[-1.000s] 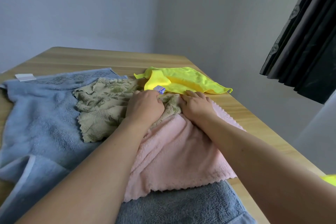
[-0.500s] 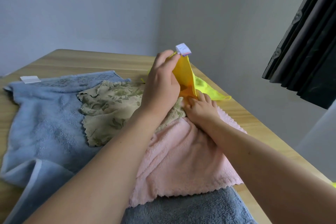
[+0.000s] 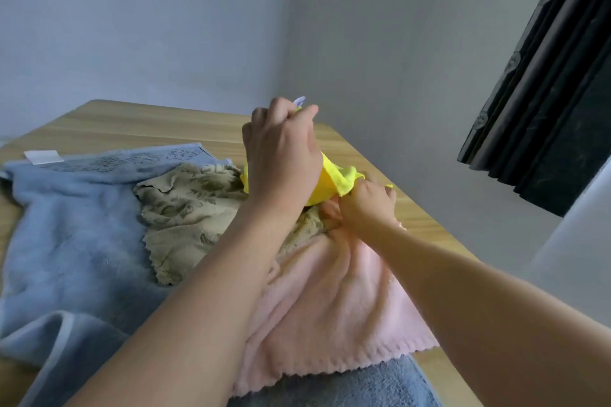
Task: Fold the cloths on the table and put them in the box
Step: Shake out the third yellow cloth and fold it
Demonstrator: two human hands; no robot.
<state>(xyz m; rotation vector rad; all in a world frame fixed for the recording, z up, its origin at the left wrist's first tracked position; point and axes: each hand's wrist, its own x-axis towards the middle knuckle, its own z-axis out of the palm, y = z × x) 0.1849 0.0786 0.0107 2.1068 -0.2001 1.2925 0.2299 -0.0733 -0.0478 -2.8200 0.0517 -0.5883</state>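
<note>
our left hand pinches a corner of the bright yellow microfibre cloth and holds it high; our right hand grips a lower edge just above the wooden table, probably to stretch it for folding. no box in view.

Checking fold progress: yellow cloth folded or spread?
Neither: yellow cloth is bunched and lifted, gripped by left hand and right hand.

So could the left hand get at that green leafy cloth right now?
Probably yes: the green leafy cloth lies uncovered just below the left hand, but that hand is pinching the yellow cloth and would need to let go.
</note>
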